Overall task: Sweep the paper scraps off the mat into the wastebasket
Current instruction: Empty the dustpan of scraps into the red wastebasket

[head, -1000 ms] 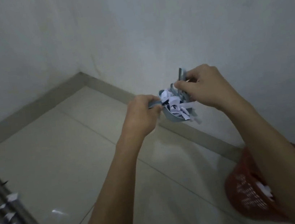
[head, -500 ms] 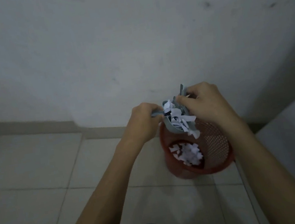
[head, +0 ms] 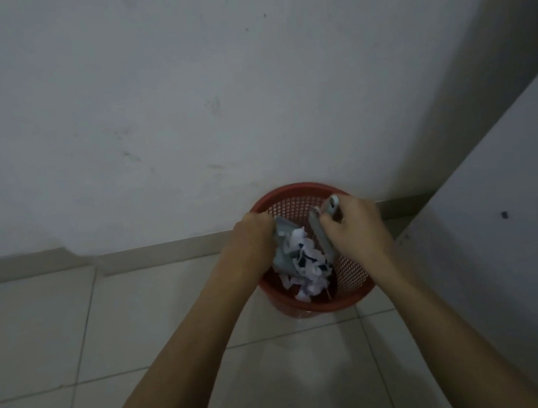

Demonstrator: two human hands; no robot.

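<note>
Both hands have dropped into the basket [head: 360, 298], right of frame centre, so nothing spills. Left hand [head: 253, 237] grips the tilted dustpan [head: 283, 253]; right hand [head: 355, 226] grips the brush [head: 323, 241]. Scraps [head: 309, 264] slide off the pan inside the rim.

1. A red mesh wastebasket [head: 353, 275] is seen on the tiled floor [head: 71, 335], against the far wall [head: 176, 95]
2. A grey dustpan [head: 284, 248] is gripped by the left hand [head: 253, 237] and tilted over the basket's opening
3. Paper scraps [head: 307, 267] are seen spilling from the pan into the basket
4. A grey brush [head: 322, 236] is held by the right hand [head: 355, 226], just right of the scraps
</note>
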